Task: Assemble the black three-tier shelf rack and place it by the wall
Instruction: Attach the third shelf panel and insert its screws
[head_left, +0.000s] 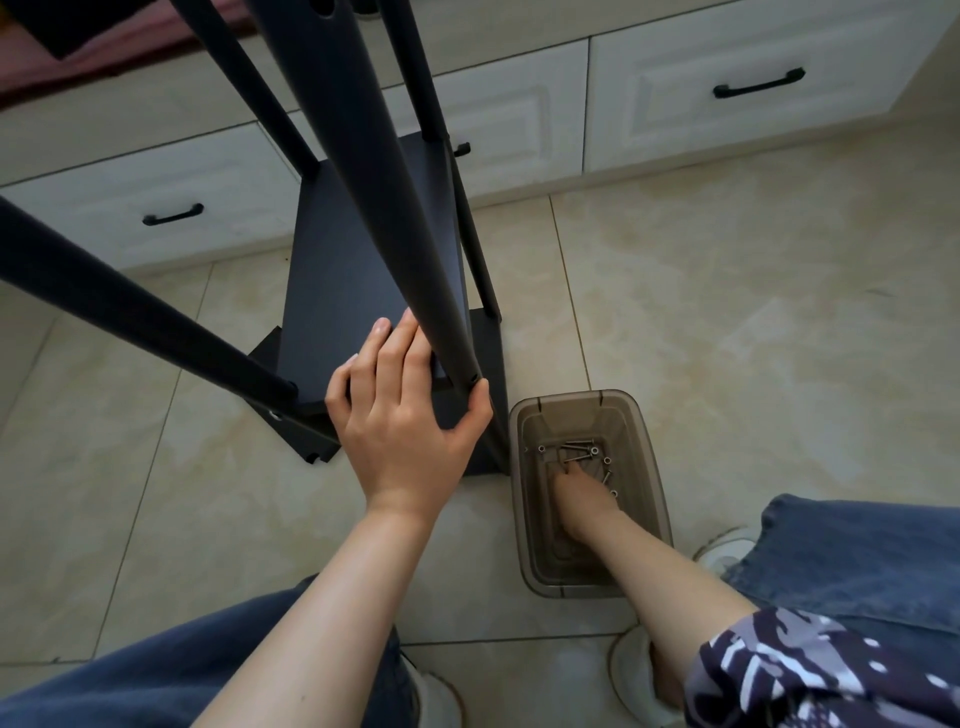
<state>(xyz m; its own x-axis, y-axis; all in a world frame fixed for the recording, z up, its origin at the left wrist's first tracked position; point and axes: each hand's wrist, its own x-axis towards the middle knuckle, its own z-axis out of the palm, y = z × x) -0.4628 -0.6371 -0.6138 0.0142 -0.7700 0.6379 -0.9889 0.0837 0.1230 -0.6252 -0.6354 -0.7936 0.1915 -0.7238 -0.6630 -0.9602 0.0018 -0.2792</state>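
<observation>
While left hand clasps the rack, right hand deep in bin among screws — grip unclear.

1. The rack's poles look like metal tube under a smooth, matt black coat.
2. Its shelf board is matt black too, flat and smooth, with a faint sheen.
3. The bin is smoky, see-through plastic, glossy at the rim.
4. The screws in it are bright bare metal.
5. The floor tiles are beige, marbled and glossy.
6. The drawer fronts are painted white with a satin finish; the jeans are blue denim cloth.
</observation>
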